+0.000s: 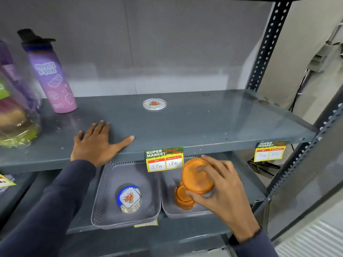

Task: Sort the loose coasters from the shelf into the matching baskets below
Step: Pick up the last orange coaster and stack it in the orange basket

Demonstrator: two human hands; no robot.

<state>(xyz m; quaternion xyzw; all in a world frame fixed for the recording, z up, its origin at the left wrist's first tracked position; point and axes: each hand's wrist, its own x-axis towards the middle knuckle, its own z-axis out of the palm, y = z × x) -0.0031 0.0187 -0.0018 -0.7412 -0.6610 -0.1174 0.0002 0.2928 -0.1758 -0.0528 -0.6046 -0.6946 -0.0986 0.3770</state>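
1. Fingers (96,129) of the left hand (94,143) lie spread and flat on the upper shelf (204,123), gripping nothing; thumb points right along the front edge.
2. Far left on that shelf: a bagged bundle (13,115), then an upright purple bottle (51,75) with a black cap.
3. One white floral coaster (154,104) lies loose mid-shelf, well apart from both hands.
4. Price tag (164,158) hangs from the shelf lip, between the hands.
5. Lower level, left grey basket (104,184): a stack of white floral coasters (129,199), one blue-rimmed piece in it.
6. Right grey basket (168,204): a pile of orange coasters (182,198).
7. Right hand (220,188) pinches one orange coaster (196,176) by its rim, tilted, held above the orange pile.
8. Second price tag (269,151) hangs at the far right.
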